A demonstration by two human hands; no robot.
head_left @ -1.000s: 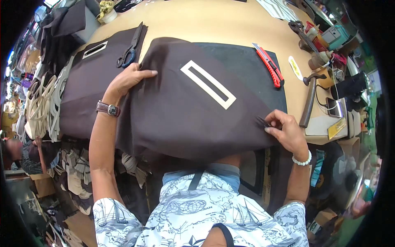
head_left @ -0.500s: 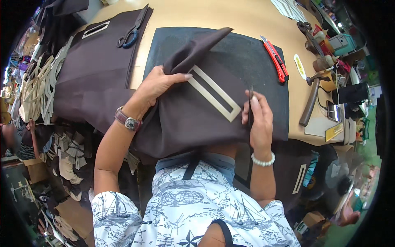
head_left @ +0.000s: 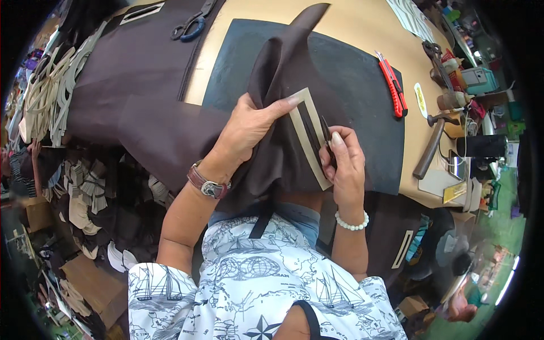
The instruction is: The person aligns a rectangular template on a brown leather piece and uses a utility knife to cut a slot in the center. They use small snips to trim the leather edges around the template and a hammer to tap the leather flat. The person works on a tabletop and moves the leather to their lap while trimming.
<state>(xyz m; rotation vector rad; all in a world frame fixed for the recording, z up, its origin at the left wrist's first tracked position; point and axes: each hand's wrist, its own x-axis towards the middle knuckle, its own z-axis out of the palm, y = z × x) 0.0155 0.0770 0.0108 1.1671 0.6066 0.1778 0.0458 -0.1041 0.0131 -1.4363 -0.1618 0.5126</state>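
Observation:
A dark brown sheet of fabric or leather [head_left: 266,164] is bunched up in front of me, its far end rising in a fold over the cutting mat. On it lies a pale rectangular frame [head_left: 306,141] around a long dark slot. My left hand [head_left: 249,127] is closed on the folded sheet, with the thumb pressing by the frame's far corner. My right hand [head_left: 348,161] pinches a small dark pointed tool [head_left: 324,127], its tip up at the frame's right side. Fingers hide most of this tool, so its kind is unclear.
A dark cutting mat [head_left: 362,107] covers the table's middle, with a red utility knife [head_left: 392,85] on its right side. Beyond it lies a hammer [head_left: 430,147]. At left are scissors [head_left: 192,24] on stacked dark sheets [head_left: 141,62] and hanging pale strips [head_left: 48,96].
My left hand has moved right with the sheet, turning the frame steeper and bunching the material. My right hand has brought the pointed tool left, to the frame's side.

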